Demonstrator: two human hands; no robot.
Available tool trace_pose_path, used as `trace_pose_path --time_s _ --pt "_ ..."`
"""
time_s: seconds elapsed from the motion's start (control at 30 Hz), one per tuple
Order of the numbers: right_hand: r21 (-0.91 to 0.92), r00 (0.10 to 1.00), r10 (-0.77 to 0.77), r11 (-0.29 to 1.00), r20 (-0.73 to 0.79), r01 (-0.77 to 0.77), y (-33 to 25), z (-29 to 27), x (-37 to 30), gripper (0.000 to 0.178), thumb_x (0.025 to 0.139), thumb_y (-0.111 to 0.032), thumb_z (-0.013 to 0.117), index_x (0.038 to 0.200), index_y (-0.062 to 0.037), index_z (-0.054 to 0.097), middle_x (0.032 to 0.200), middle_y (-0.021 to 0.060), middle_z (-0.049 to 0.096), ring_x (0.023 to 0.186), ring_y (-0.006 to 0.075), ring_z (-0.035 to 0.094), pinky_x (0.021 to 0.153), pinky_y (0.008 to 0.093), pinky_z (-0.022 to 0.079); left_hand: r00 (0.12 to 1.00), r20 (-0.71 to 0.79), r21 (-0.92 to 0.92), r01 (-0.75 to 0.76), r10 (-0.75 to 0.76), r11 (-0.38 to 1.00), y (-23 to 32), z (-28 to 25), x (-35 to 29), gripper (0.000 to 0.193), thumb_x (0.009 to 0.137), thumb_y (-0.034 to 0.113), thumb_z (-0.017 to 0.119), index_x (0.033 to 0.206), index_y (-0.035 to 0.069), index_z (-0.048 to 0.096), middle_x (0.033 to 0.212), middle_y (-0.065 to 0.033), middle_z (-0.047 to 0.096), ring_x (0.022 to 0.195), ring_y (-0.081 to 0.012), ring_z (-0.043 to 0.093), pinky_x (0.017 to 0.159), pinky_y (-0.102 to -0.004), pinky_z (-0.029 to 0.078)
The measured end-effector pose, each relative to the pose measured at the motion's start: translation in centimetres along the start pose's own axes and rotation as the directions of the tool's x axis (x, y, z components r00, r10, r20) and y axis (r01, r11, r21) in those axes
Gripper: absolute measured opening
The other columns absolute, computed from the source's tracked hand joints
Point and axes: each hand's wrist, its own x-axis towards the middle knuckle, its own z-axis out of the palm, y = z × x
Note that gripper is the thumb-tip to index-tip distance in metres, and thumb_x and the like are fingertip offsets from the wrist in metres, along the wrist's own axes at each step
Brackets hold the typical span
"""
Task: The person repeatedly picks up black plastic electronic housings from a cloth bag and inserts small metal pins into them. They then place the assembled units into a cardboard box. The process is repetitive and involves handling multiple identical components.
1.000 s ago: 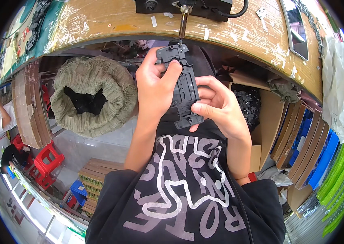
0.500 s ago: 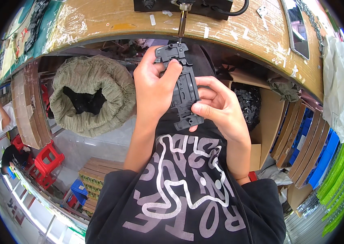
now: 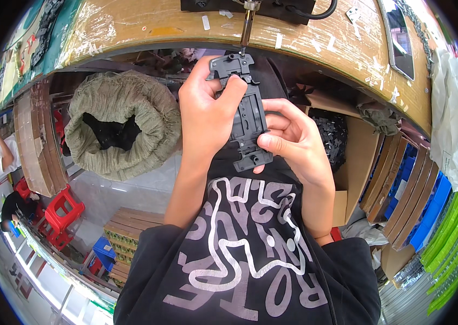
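Note:
A long black moulded plastic part [image 3: 250, 116] is held between my two hands, just off the bench's front edge. My left hand [image 3: 207, 108] grips its upper left side, thumb lying across the face. Lower on the right side, my right hand [image 3: 294, 138] pinches it between thumb and fingers. The slim metal tip of a screwdriver bit [image 3: 247, 32], fixed at the bench, meets the part's top end or stands right beside it; I cannot tell which. A black machine block [image 3: 272, 8] sits behind the bit.
The wooden bench [image 3: 147, 27] spans the top, with a phone [image 3: 400, 43] at its right. A fabric-lined sack [image 3: 158, 119] stands at left. On the right are a cardboard box [image 3: 362, 157] of small black pieces and stacked blue trays [image 3: 429, 211]. Red stools [image 3: 63, 208] and another person [image 3: 4, 160] appear far left.
The view has shifted slightly. Both hands keep their grip on the black part, which stays by the bit with little visible movement.

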Motion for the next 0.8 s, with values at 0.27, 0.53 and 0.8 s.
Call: trace_pose_path --time_s 0.27,0.53,0.8 --pt "0.003 1.0 -0.009 1.0 0.002 0.009 0.0 0.04 0.05 0.037 0.075 0.002 0.057 0.109 0.0048 0.042 0.09 0.0135 0.057 0.077 0.0157 0.057 0.054 0.0268 0.054 1.0 0.009 -0.007 -0.01 0.01 1.0 0.0 -0.1 0.05 0.014 0.075 0.001 0.052 0.089 -0.002 0.049 0.063 -0.0025 0.056 0.051 -0.0026 0.048 0.042 -0.018 0.037" --pt "-0.006 1.0 0.002 1.0 -0.018 -0.002 0.33 -0.11 0.42 0.037 0.076 0.0 0.058 0.109 0.0051 0.042 0.09 0.0137 0.057 0.077 0.0148 0.058 0.054 0.026 0.053 1.0 -0.006 0.048 -0.007 0.007 0.999 -0.39 -0.28 0.28 0.015 0.075 0.002 0.052 0.09 -0.002 0.049 0.064 -0.0028 0.056 0.052 -0.0027 0.048 0.043 -0.0179 0.037" --pt "-0.006 1.0 -0.02 1.0 -0.02 0.02 -0.04 0.1 0.46 0.036 0.076 -0.001 0.058 0.108 0.0051 0.043 0.089 0.0135 0.058 0.074 0.0147 0.058 0.053 0.0257 0.052 0.999 0.0 0.053 -0.036 0.036 0.998 -0.18 -0.15 0.51 0.017 0.075 0.003 0.052 0.091 -0.002 0.05 0.062 -0.0017 0.056 0.05 -0.0023 0.046 0.042 -0.0176 0.036"
